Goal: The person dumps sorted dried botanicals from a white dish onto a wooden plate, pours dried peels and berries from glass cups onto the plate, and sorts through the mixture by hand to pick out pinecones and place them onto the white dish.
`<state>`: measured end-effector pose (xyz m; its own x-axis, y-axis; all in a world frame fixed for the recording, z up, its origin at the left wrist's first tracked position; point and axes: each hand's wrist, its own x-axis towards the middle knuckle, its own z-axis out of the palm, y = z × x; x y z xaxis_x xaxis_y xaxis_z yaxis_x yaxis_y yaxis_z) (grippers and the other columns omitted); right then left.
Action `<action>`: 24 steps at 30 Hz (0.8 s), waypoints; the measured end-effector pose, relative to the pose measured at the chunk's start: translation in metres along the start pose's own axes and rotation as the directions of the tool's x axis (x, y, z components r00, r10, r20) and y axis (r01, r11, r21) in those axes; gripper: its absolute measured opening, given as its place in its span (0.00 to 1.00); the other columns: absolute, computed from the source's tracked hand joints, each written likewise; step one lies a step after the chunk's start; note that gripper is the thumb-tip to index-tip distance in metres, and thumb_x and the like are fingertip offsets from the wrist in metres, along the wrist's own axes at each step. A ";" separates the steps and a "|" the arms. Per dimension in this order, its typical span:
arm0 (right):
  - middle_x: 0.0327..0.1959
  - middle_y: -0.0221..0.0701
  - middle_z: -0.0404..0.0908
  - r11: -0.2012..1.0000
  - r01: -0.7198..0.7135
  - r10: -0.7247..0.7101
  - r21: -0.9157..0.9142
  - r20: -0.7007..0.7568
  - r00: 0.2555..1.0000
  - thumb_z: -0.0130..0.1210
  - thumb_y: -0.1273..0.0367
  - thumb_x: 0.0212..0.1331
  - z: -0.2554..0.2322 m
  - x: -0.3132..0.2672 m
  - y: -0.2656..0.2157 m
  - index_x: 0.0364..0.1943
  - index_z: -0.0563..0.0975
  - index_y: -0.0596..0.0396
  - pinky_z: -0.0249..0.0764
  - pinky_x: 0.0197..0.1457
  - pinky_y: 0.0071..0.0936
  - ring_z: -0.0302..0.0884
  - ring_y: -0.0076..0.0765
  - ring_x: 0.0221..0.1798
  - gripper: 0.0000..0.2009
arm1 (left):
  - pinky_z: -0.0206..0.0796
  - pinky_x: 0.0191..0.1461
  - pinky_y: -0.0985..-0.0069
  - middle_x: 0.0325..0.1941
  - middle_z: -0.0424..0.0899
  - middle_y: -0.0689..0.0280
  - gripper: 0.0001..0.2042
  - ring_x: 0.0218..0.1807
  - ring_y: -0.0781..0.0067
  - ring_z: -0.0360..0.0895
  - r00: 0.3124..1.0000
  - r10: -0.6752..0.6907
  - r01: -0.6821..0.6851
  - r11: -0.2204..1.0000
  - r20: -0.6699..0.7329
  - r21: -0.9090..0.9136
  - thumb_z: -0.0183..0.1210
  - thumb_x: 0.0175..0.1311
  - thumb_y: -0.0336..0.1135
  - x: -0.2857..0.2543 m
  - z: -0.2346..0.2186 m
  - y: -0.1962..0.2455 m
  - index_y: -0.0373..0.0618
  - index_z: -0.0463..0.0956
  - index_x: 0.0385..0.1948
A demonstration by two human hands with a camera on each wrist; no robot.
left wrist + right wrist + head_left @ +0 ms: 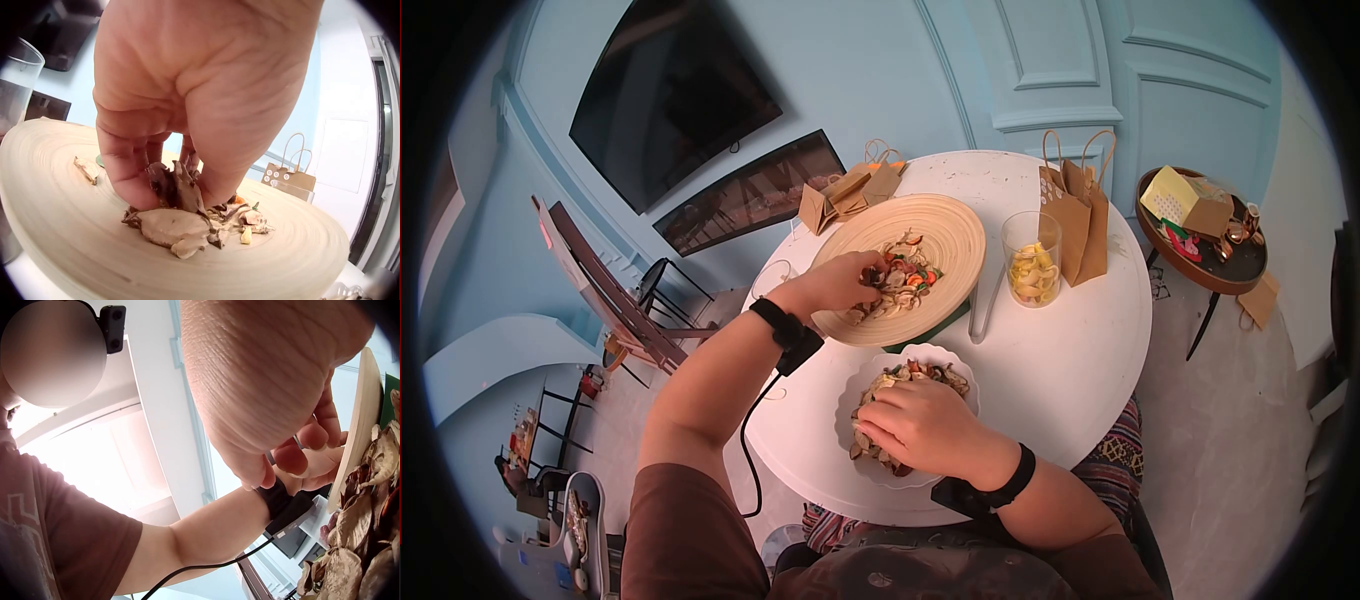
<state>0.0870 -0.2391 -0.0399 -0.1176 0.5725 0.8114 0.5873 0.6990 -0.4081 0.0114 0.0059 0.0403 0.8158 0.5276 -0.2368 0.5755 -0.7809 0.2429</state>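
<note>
On the wide pale wooden plate [953,240] lies a heap of dried slices [908,290], mostly brown and tan with orange, red and green bits. My left hand [835,283] reaches down into this heap from the left. In the left wrist view, its thumb and fingers pinch curled brown dried pieces [175,184], with a broad tan slice beneath them. A white scalloped bowl [852,400] nearer me holds more dried slices [350,531]. Over that bowl is my right hand [925,420], palm down, its fingers loosely bent with nothing visible between them in the right wrist view.
Right of the plate stand a clear cup [1035,270] of yellow pieces and metal tongs [986,308]. Brown paper bags [1080,220] are at the back right, with more folded bags [855,195] at the back left. A cable [750,440] hangs from the left wrist camera.
</note>
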 end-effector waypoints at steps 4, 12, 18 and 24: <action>0.27 0.30 0.78 1.000 0.007 -0.007 -0.016 0.023 1.000 0.62 0.67 0.57 0.001 -0.001 0.002 0.31 0.79 0.53 0.75 0.34 0.33 0.79 0.38 0.31 0.06 | 0.72 0.45 0.73 0.41 0.80 0.62 0.15 0.44 0.68 0.77 0.996 -0.068 0.056 0.978 -0.050 -0.199 0.62 0.62 0.33 -0.001 -0.008 0.006 0.40 0.76 0.48; 0.25 0.31 0.75 1.000 -0.002 0.002 -0.009 0.012 1.000 0.60 0.68 0.56 0.001 0.000 0.000 0.29 0.77 0.53 0.76 0.36 0.35 0.79 0.40 0.31 0.05 | 0.73 0.48 0.69 0.42 0.79 0.57 0.16 0.43 0.63 0.79 0.971 0.106 -0.125 0.989 -0.215 -0.077 0.62 0.66 0.42 0.012 0.002 0.010 0.40 0.77 0.46; 0.26 0.31 0.76 1.000 -0.003 0.003 -0.017 0.032 0.999 0.61 0.67 0.57 0.001 -0.001 0.002 0.30 0.78 0.53 0.75 0.35 0.34 0.79 0.39 0.32 0.06 | 0.66 0.61 0.63 0.54 0.73 0.50 0.31 0.56 0.51 0.75 0.974 0.015 0.005 0.996 -0.224 0.092 0.48 0.69 0.64 0.011 0.010 0.028 0.45 0.72 0.58; 0.26 0.30 0.77 1.000 -0.006 0.007 -0.029 0.044 0.999 0.62 0.66 0.58 0.001 -0.002 0.002 0.31 0.79 0.52 0.75 0.34 0.33 0.79 0.38 0.31 0.06 | 0.65 0.63 0.61 0.55 0.72 0.49 0.37 0.57 0.46 0.74 0.983 0.031 0.009 0.978 -0.182 0.211 0.47 0.65 0.69 0.013 0.018 0.028 0.48 0.67 0.64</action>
<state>0.0877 -0.2384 -0.0425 -0.1484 0.5960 0.7892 0.6108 0.6828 -0.4008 0.0373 -0.0153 0.0267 0.8297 0.5556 -0.0541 0.5577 -0.8292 0.0372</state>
